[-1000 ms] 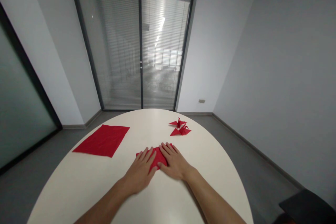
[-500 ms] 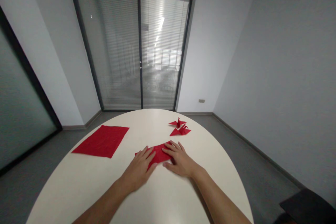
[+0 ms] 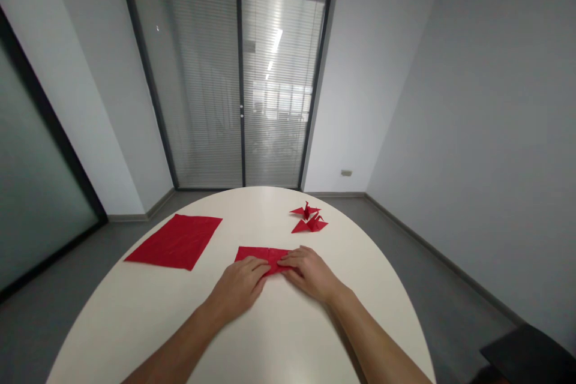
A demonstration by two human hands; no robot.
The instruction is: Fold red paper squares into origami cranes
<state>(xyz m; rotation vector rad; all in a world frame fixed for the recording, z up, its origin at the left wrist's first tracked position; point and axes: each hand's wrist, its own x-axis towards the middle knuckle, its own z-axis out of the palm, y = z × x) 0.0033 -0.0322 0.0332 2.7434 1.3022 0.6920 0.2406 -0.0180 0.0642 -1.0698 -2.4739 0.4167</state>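
A folded piece of red paper (image 3: 258, 252) lies on the white round table (image 3: 279, 336) in front of me. My left hand (image 3: 237, 289) rests on its near left part with the fingers curled and pinching the near edge. My right hand (image 3: 309, 273) sits on its right end, fingers bent, pinching the same paper. The paper's near edge is hidden under both hands.
A flat red paper sheet (image 3: 174, 240) lies at the table's left. Two folded red paper cranes (image 3: 308, 219) stand beyond my right hand. A glass door with blinds (image 3: 234, 84) is behind the table. A dark chair corner (image 3: 526, 354) shows at bottom right.
Both hands went from lying flat with fingers spread on the paper to curling and pinching it. The paper turned from a tilted diamond-like lie to a band squared to me.
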